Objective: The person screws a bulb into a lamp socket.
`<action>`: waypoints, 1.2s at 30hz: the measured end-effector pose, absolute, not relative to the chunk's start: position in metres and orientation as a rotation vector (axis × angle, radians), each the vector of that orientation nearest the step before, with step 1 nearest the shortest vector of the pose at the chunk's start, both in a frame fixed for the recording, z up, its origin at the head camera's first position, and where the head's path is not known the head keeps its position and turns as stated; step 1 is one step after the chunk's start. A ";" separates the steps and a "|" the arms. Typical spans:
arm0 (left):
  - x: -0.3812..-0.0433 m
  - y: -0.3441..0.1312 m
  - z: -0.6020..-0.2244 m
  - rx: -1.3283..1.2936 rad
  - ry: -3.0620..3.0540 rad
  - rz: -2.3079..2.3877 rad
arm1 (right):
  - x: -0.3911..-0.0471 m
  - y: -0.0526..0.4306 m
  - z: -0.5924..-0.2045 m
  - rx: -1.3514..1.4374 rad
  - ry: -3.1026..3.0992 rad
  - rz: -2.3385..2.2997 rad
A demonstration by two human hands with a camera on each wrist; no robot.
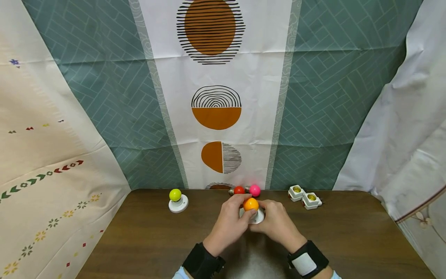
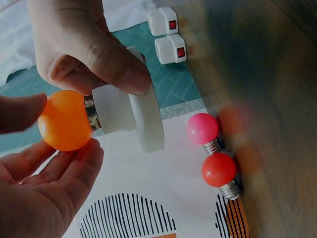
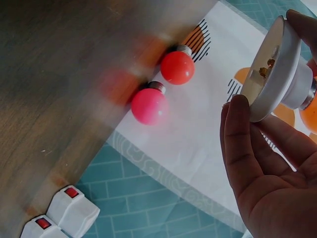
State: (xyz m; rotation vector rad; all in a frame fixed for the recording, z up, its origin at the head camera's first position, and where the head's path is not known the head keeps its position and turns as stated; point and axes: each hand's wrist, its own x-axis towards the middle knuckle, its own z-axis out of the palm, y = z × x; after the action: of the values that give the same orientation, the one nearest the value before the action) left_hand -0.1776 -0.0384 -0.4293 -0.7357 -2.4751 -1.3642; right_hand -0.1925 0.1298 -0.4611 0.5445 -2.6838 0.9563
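An orange light bulb sits with its metal base partly showing in a white round lamp holder, held up off the table. My left hand has its thumb and fingers around the bulb's globe. With my right hand I grip the lamp holder, thumb on one side and fingers on the other. The holder's hollow underside, with small brass-coloured parts inside, faces the right wrist camera. In the left wrist view the bulb's metal collar shows between globe and holder.
A red bulb and a pink bulb lie at the table's back edge. Back right are two white square sockets with red switches. A yellow-green bulb stands in another white holder at left. Patterned cloth hangs behind.
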 end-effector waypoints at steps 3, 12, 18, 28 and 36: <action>-0.178 -0.038 -0.429 -0.727 -2.464 -1.373 | -0.192 0.130 -0.461 0.538 -2.676 0.952; -0.176 -0.035 -0.432 -0.526 -2.384 -1.353 | -0.192 0.129 -0.460 0.502 -2.682 0.962; -0.177 -0.035 -0.431 -0.553 -2.354 -1.377 | -0.191 0.129 -0.458 0.510 -2.692 0.975; -0.177 -0.036 -0.432 -0.616 -2.348 -1.414 | -0.192 0.129 -0.460 0.539 -2.674 0.937; -0.177 -0.037 -0.427 -0.703 -2.444 -1.360 | -0.192 0.130 -0.459 0.533 -2.692 0.941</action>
State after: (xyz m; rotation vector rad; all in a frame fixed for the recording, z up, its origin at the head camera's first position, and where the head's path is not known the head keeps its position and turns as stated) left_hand -0.1768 -0.0373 -0.4269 -0.7034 -2.4440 -1.3604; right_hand -0.1924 0.1302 -0.4594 0.5327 -2.6918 0.9409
